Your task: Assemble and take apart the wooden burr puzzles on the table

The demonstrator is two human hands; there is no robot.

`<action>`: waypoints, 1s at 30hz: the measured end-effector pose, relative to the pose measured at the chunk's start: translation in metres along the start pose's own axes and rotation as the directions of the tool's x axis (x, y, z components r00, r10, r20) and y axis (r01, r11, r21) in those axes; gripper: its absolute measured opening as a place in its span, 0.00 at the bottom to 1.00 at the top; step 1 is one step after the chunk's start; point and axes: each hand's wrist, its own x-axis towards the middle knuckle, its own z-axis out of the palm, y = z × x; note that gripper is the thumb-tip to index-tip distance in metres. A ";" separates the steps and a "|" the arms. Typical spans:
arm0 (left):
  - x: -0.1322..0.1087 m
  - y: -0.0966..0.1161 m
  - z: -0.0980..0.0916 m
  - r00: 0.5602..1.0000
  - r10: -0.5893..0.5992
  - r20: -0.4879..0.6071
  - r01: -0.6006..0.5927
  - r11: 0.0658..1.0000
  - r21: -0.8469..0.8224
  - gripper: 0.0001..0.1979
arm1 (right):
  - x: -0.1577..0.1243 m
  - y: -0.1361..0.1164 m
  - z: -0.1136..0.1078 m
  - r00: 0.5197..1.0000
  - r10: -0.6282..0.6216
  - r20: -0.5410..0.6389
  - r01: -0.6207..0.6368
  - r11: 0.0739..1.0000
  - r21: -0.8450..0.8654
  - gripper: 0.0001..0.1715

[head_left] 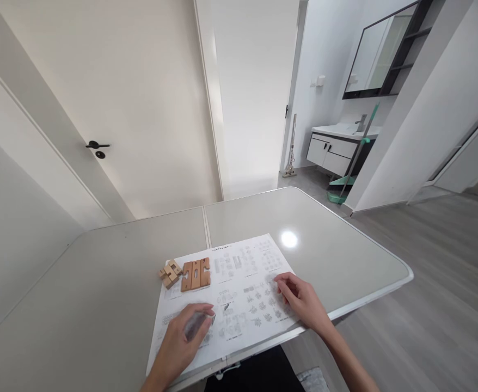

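Note:
A large white sheet (239, 283) printed with rows of small grey diagrams lies on the table. On its upper left rests a flat row of notched brown wooden puzzle pieces (196, 274) with dark numerals. Beside them, at the sheet's corner, is a cluster of interlocked lighter wooden blocks (171, 273). My left hand (184, 337) is over the sheet's lower left, below the wooden pieces, thumb and curved fingers apart with nothing seen between them. At the sheet's right edge, my right hand (300, 298) rests with loosely bent fingers, thumb a little apart, holding nothing visible.
The grey table (100, 283) has a pale rim and a seam across its middle. A white door (161, 109) stands behind it. Farther back are a washbasin cabinet (332, 149), a mop (293, 144) and a green dustpan (337, 196).

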 end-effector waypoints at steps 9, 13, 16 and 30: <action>0.000 0.004 -0.001 1.000 -0.014 -0.013 0.014 1.000 0.002 0.14 | 0.000 0.001 0.000 1.000 0.011 0.001 -0.011 1.000 0.011 0.27; 0.001 0.003 0.000 1.000 -0.009 -0.017 0.009 1.000 -0.002 0.13 | -0.001 0.001 0.001 1.000 0.008 0.002 -0.008 1.000 0.012 0.26; 0.000 0.003 0.000 1.000 -0.004 -0.022 0.004 1.000 -0.008 0.13 | 0.000 0.003 0.001 1.000 0.009 0.000 -0.009 1.000 0.008 0.27; -0.002 0.004 0.001 1.000 0.000 -0.019 0.000 1.000 -0.009 0.13 | -0.001 0.002 0.000 1.000 0.005 0.003 -0.004 1.000 -0.021 0.25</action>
